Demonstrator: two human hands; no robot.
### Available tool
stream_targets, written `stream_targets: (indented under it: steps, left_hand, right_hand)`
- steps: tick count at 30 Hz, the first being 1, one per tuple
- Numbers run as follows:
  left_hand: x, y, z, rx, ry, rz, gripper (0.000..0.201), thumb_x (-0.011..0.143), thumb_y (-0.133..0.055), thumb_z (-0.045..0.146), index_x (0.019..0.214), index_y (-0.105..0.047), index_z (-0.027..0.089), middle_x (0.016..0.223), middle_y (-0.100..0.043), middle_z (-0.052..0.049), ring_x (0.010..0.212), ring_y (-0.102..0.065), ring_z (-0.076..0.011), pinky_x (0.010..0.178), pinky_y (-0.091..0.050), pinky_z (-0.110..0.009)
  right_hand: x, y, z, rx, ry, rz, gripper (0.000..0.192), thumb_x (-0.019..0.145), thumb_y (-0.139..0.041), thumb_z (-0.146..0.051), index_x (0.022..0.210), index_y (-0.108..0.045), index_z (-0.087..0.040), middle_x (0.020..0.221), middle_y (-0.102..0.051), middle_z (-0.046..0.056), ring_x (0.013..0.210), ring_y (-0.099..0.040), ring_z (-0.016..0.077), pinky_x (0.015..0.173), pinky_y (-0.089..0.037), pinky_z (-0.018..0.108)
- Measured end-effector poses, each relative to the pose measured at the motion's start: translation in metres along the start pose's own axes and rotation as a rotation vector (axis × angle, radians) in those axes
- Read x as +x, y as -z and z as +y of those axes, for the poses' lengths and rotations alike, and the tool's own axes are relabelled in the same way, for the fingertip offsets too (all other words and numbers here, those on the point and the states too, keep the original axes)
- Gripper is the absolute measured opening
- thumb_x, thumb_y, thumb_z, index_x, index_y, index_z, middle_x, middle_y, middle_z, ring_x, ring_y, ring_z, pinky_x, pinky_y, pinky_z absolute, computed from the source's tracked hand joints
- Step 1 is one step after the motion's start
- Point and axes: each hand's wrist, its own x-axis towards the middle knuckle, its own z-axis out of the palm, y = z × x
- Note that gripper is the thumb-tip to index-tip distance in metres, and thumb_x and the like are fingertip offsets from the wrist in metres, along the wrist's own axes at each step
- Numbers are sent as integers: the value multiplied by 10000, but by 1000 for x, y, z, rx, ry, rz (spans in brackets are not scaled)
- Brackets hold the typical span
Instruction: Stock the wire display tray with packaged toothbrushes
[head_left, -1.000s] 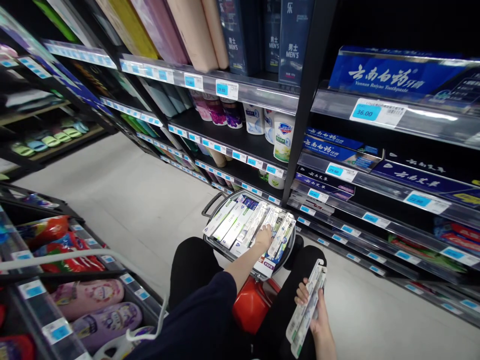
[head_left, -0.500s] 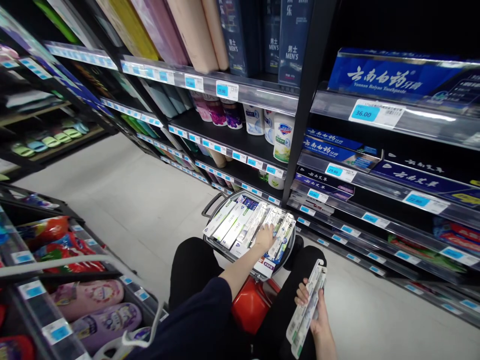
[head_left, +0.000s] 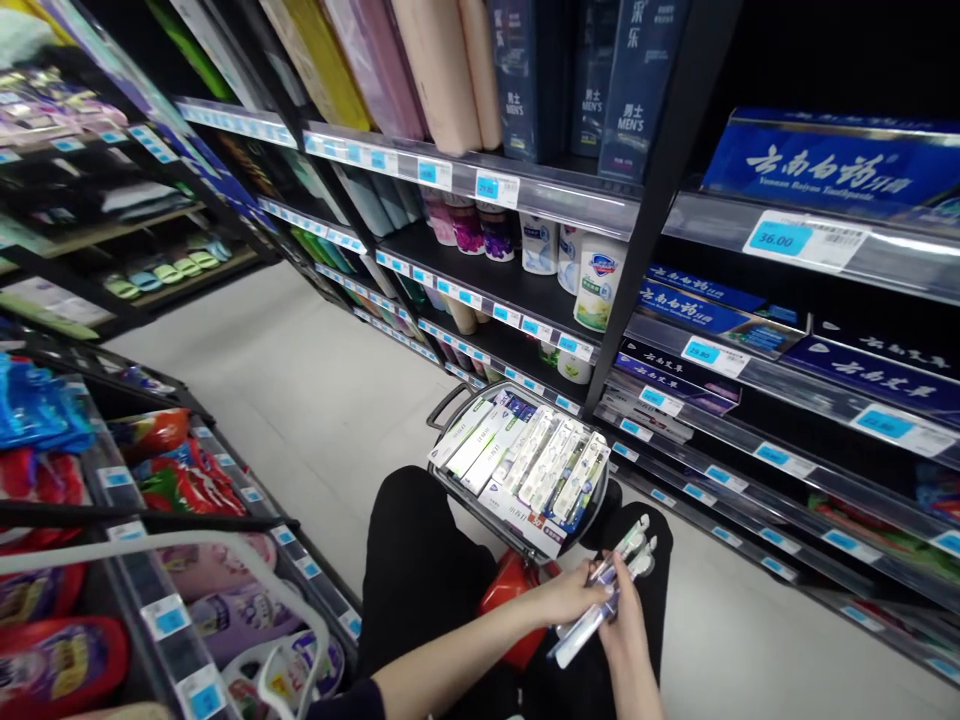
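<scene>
In front of my lap I have several slim toothbrush packs (head_left: 589, 622) with hang-hole ends, fanned at a tilt. My right hand (head_left: 624, 622) is closed round them from the right. From the left, my left hand (head_left: 571, 594) grips the same packs, its fingers wrapped at their middle. Just beyond my knees sits a grey basket (head_left: 442, 478). White toothpaste boxes (head_left: 474, 445) lie side by side in its left part. More toothbrush packs (head_left: 559, 465) lie in a row on its right side, over a box marked 50.
A red stool-like object (head_left: 510, 590) shows between my legs. Shelving with blue toothpaste boxes (head_left: 810, 170) stands close on the right, bottles (head_left: 598, 285) further left. Left of me is a rack with detergent bottles (head_left: 247, 615) and a pale curved handle (head_left: 225, 545).
My left hand has left the packs in the basket and come back to the packs in my right hand. Those packs have moved up and left. The view has shifted slightly.
</scene>
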Motion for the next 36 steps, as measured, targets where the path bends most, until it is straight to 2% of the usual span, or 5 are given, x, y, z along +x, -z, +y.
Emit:
stream_targets:
  steps: [11, 19, 25, 30, 36]
  left_hand:
    - [-18, 21, -16, -75, -206, 211, 463, 895, -326, 519, 1092, -561, 171, 1078, -641, -87, 989, -590, -189, 925, -446, -335]
    - [-13, 27, -38, -586, -22, 9, 502, 807, -428, 635, 1023, -448, 183, 850, -658, -82, 457, -586, -133, 460, -472, -271]
    - [-6, 60, -50, -866, 64, 166, 479, 858, -366, 572, 1109, -388, 165, 795, -679, -96, 518, -629, -169, 449, -479, -263]
    - [5, 109, -64, -643, 74, 512, 536, 868, -263, 623, 1152, -371, 181, 839, -683, -85, 470, -578, -130, 447, -468, -264]
    - [38, 144, -77, -204, 33, 640, 555, 869, -215, 624, 1116, -454, 187, 780, -655, -53, 571, -632, -174, 531, -499, -300]
  right_hand:
    - [-22, -30, -3, -249, 96, -40, 760, 499, -811, -433, 1126, -541, -99, 879, -659, 73, 767, -642, 194, 670, -531, 273]
    - [-16, -22, -5, -248, 139, -94, 655, 508, -812, -432, 1024, -555, -121, 1010, -633, 96, 953, -624, 239, 723, -561, 325]
    - [2, 13, -20, -205, 55, -59, 723, 443, -847, -415, 1032, -524, -149, 847, -620, 36, 814, -628, 188, 751, -551, 363]
    - [25, 56, -20, -54, -67, -139, 609, 468, -833, -430, 947, -559, -172, 680, -490, -50, 612, -488, 55, 628, -489, 234]
    - [34, 64, -13, -29, 7, -270, 401, 606, -769, -420, 867, -579, -180, 641, -412, -54, 591, -400, 37, 680, -464, 239]
